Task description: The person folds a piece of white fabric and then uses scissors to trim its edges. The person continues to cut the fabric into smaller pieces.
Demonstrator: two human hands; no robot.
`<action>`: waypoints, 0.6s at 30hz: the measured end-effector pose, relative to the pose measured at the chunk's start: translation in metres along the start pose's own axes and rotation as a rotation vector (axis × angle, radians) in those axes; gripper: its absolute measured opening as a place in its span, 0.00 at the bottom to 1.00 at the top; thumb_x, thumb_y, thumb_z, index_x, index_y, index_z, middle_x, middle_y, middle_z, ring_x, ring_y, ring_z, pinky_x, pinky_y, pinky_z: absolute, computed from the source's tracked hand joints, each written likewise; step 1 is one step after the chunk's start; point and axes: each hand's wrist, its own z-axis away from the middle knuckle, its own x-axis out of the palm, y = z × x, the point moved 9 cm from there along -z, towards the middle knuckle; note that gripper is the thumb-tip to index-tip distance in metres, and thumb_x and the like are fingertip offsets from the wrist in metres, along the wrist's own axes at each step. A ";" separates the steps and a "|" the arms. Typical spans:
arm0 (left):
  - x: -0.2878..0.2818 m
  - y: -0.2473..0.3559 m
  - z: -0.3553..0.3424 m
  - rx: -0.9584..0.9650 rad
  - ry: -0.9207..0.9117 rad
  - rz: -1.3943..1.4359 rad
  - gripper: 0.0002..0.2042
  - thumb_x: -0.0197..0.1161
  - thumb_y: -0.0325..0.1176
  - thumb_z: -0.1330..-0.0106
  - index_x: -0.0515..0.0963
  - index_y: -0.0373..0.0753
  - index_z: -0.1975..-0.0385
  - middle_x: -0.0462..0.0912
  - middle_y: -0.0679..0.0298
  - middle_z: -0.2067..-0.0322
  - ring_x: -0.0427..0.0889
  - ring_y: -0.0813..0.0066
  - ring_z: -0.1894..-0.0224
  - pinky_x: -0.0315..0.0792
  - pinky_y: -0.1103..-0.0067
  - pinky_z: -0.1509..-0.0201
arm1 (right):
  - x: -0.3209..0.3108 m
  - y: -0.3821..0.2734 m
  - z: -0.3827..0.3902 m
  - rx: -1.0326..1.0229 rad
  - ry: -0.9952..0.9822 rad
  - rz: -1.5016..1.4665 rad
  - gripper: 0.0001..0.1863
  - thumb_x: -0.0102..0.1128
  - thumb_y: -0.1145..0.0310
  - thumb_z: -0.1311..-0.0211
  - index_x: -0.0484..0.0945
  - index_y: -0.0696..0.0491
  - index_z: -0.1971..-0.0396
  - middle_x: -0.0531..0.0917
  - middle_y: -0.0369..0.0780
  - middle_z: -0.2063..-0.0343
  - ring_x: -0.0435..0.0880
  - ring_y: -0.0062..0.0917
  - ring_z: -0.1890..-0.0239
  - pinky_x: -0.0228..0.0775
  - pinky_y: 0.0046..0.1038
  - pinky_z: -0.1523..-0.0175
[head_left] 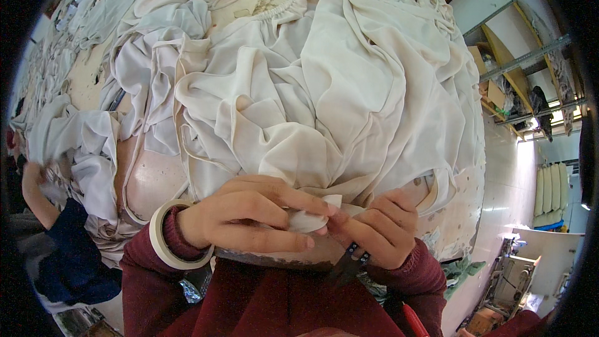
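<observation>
A large heap of cream-white cloth garments covers the table in front of me. My left hand is closed at the heap's near edge, its thumb and fingers pinching a small folded edge of cream cloth. A cream ring like a roll of tape sits around my left wrist. My right hand is closed too, its fingertips meeting the left ones on the same cloth edge. Under its fingers hangs a small dark tool with light dots, blurred, its kind unclear.
The pale worn tabletop shows between garments, and its edge lies close to my body. At the left, another person's arm works on more cloth. A red pen-like object lies against my right sleeve. Metal shelving stands at the right.
</observation>
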 end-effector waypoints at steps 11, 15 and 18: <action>0.005 0.023 0.006 0.214 -0.105 -0.342 0.03 0.64 0.23 0.42 0.78 0.35 0.70 0.71 0.63 0.70 0.85 0.55 0.55 0.78 0.75 0.73 | -0.002 0.021 0.000 0.409 0.029 -0.208 0.21 0.66 0.55 0.45 0.83 0.44 0.51 0.74 0.33 0.70 0.72 0.24 0.72 0.61 0.26 0.71; 0.005 0.024 0.006 0.227 -0.035 -0.379 0.04 0.66 0.22 0.44 0.77 0.36 0.72 0.69 0.65 0.70 0.85 0.56 0.56 0.80 0.75 0.71 | -0.002 0.005 -0.001 0.243 -0.098 0.190 0.23 0.66 0.52 0.44 0.82 0.37 0.47 0.73 0.32 0.65 0.70 0.23 0.71 0.62 0.25 0.65; 0.004 0.026 0.006 0.229 -0.013 -0.401 0.07 0.67 0.19 0.47 0.76 0.36 0.74 0.69 0.65 0.70 0.86 0.56 0.58 0.81 0.75 0.70 | -0.006 0.002 -0.001 0.257 -0.103 0.255 0.21 0.66 0.53 0.45 0.83 0.37 0.49 0.73 0.32 0.65 0.70 0.23 0.70 0.62 0.25 0.62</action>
